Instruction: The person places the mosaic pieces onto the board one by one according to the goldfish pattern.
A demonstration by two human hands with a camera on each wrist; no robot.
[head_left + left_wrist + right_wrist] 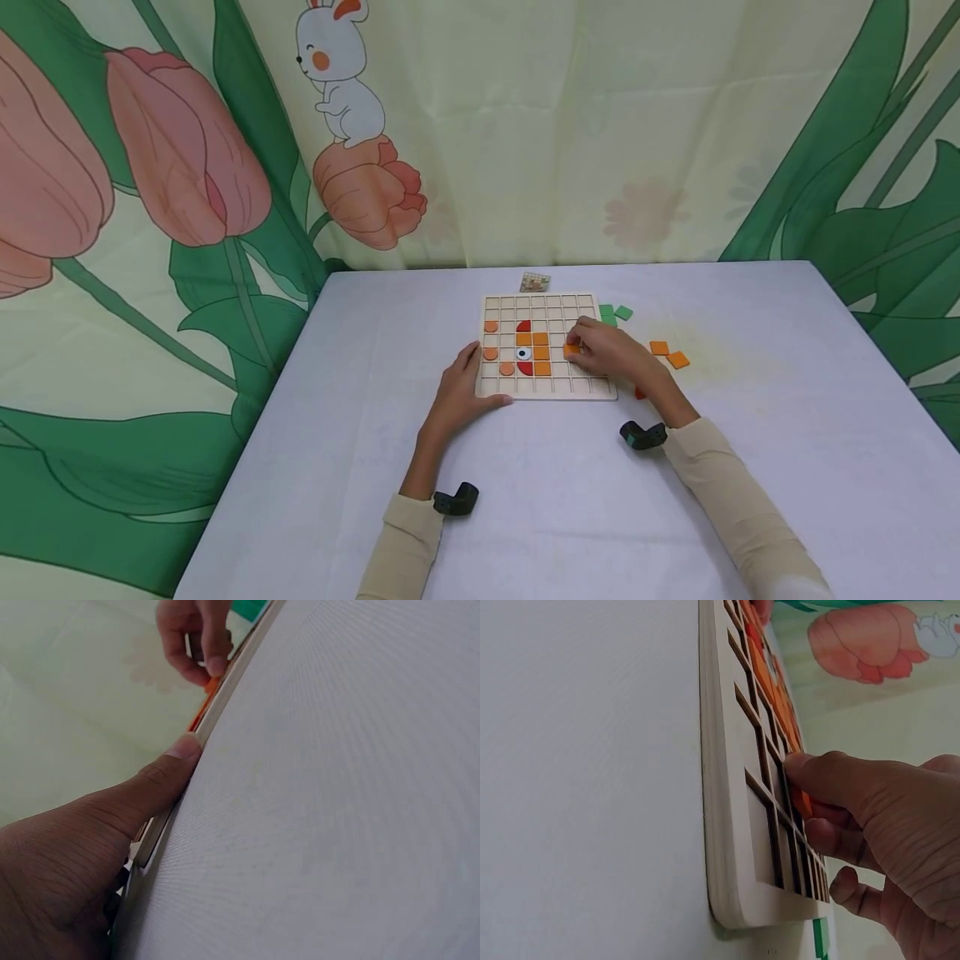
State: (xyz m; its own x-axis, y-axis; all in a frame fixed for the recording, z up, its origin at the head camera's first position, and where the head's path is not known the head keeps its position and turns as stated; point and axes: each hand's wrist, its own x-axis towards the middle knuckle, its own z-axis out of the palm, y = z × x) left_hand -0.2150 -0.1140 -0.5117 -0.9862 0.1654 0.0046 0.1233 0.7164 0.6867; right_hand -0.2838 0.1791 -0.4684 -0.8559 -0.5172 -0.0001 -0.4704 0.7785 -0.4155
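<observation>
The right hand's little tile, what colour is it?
The little tile is orange, clearest in the head view.

From where I stood, I could read no text, label, brand, number or sign anywhere.

The head view faces forward and down; nearer wrist views share the board (pixel 558 382).

A backdrop (pixel 510 167) printed with tulips (pixel 187 150) and a rabbit (pixel 352 108) hangs behind the white-covered table (pixel 555 500).
</observation>
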